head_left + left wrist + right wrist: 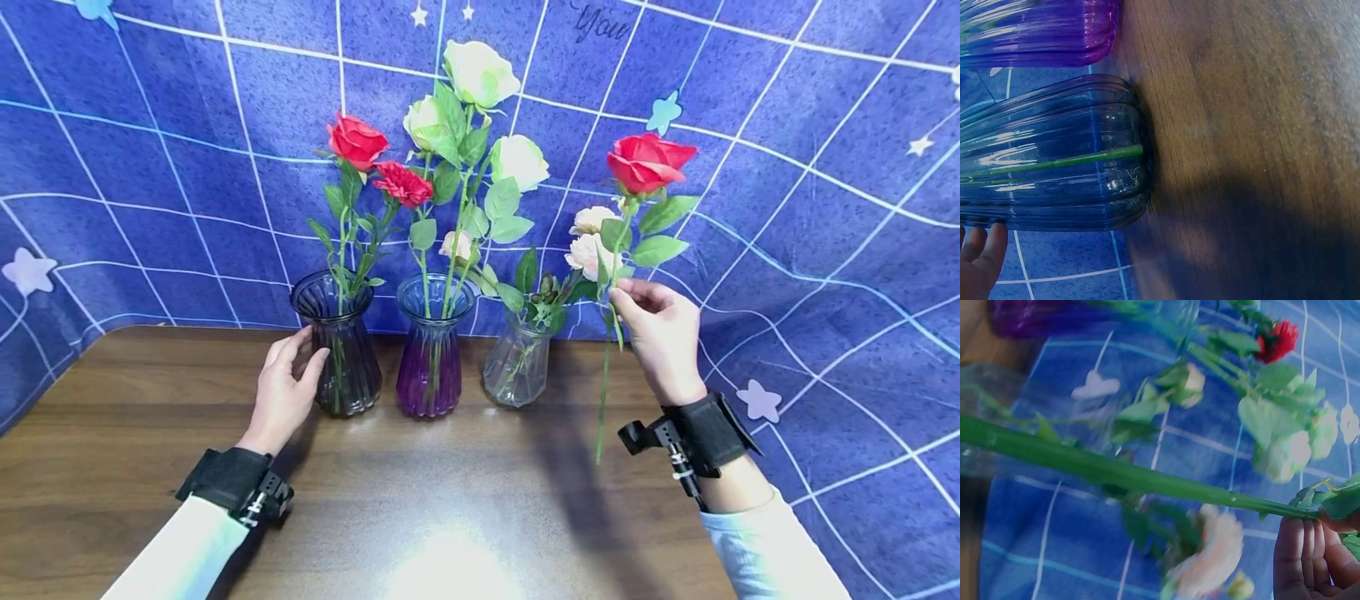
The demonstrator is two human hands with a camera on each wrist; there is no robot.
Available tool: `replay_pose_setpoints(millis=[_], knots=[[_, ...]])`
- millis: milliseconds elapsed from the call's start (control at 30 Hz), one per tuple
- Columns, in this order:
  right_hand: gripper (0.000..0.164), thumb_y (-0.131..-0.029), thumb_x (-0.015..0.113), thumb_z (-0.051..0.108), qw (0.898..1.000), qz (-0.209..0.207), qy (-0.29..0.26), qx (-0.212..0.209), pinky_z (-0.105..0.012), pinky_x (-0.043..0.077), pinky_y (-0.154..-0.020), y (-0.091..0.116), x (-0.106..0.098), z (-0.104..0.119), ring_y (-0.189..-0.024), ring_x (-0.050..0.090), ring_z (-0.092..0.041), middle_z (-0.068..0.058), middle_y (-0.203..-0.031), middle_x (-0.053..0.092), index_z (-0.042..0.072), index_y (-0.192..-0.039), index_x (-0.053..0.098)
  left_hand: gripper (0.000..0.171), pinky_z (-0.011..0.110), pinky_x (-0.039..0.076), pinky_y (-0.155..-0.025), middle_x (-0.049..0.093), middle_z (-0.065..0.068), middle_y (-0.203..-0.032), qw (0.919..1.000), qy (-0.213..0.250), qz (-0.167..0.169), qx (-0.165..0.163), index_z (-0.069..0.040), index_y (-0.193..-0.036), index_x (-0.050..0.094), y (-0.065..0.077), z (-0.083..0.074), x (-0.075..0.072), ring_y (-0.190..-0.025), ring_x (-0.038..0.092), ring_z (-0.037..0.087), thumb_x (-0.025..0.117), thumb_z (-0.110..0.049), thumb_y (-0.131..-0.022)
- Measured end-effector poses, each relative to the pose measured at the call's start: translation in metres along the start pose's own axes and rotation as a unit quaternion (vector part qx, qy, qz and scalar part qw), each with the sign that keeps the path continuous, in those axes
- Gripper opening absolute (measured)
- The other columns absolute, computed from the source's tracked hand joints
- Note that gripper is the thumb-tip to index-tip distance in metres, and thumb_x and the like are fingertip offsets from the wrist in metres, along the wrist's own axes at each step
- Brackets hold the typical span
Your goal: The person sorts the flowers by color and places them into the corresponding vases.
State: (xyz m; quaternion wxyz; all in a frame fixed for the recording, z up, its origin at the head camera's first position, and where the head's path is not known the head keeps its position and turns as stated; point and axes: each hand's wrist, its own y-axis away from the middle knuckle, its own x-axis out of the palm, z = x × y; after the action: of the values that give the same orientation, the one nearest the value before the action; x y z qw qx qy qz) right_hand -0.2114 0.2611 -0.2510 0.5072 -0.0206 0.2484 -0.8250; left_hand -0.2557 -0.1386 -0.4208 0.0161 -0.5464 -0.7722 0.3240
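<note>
In the head view my right hand (660, 329) pinches the green stem of a red rose (649, 163) between thumb and fingers. The rose is upright, its stem hanging free below the hand. In the right wrist view the same stem (1116, 472) runs across to the fingertips. My left hand (281, 387) rests against the left side of a dark ribbed glass vase (348, 375), fingers fairly straight. In the left wrist view its fingertips touch the edge of the vase (1054, 156). A red rose (357, 142) and a red carnation (405, 183) stand in that vase.
A blue-purple vase (429, 375) holds white-green roses (480, 75). To its right, a clear vase (517, 367) holds pale pink flowers (588, 254) leaning right. All stand on a brown wooden table (360, 517) before a blue gridded cloth (187, 167).
</note>
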Motion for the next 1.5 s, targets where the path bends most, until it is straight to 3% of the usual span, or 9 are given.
replay_pose_setpoints(millis=[433,733,833,1100,1500], knots=[[0.023,-0.083,0.068,0.009,0.994,0.039,-0.093,-0.044,-0.013,0.048,-0.058,-0.003,0.054,0.05,-0.062,0.057,0.003,0.019,-0.067,0.062,-0.006,-0.101,0.068,0.044,0.0,0.042,-0.086,0.048,0.021,-0.122,1.0,-0.002,-0.001,0.006,0.003,-0.132,0.048,-0.001,0.004,0.0,-0.111,0.057,0.034,0.057,-0.013,-0.093],[0.023,-0.084,0.065,0.007,0.988,0.054,-0.121,-0.08,-0.012,0.046,-0.055,0.001,0.087,0.075,-0.058,0.056,0.003,0.017,-0.066,0.061,-0.008,-0.101,0.067,0.043,-0.005,0.039,-0.082,0.049,0.024,-0.121,0.9999,0.009,0.001,0.012,0.005,-0.131,0.048,0.0,0.005,0.001,-0.107,0.058,0.034,0.058,-0.009,-0.092],[0.021,-0.084,0.064,0.005,0.985,0.059,-0.141,-0.084,-0.012,0.046,-0.055,0.003,0.096,0.081,-0.058,0.056,0.003,0.012,-0.07,0.063,-0.008,-0.101,0.067,0.043,-0.006,0.038,-0.082,0.049,0.023,-0.12,0.9998,0.012,-0.001,0.013,0.005,-0.131,0.049,0.0,0.004,0.001,-0.106,0.058,0.032,0.058,-0.008,-0.092],[0.02,-0.084,0.065,0.008,0.981,0.056,-0.153,-0.103,-0.016,0.053,-0.062,0.003,0.118,0.099,-0.062,0.06,0.002,-0.018,-0.087,0.07,-0.005,-0.099,0.068,0.043,-0.006,0.038,-0.082,0.049,0.023,-0.12,0.9997,0.015,-0.005,0.016,0.006,-0.13,0.049,0.002,0.004,0.0,-0.107,0.057,0.032,0.059,-0.006,-0.091],[0.02,-0.086,0.063,0.007,0.976,0.06,-0.178,-0.115,-0.017,0.054,-0.066,-0.008,0.153,0.126,-0.068,0.061,-0.003,-0.018,-0.092,0.07,-0.004,-0.101,0.068,0.042,-0.006,0.039,-0.082,0.05,0.022,-0.12,0.9997,0.009,-0.008,0.019,0.006,-0.13,0.05,0.001,0.004,0.0,-0.107,0.057,0.031,0.059,-0.006,-0.091]])
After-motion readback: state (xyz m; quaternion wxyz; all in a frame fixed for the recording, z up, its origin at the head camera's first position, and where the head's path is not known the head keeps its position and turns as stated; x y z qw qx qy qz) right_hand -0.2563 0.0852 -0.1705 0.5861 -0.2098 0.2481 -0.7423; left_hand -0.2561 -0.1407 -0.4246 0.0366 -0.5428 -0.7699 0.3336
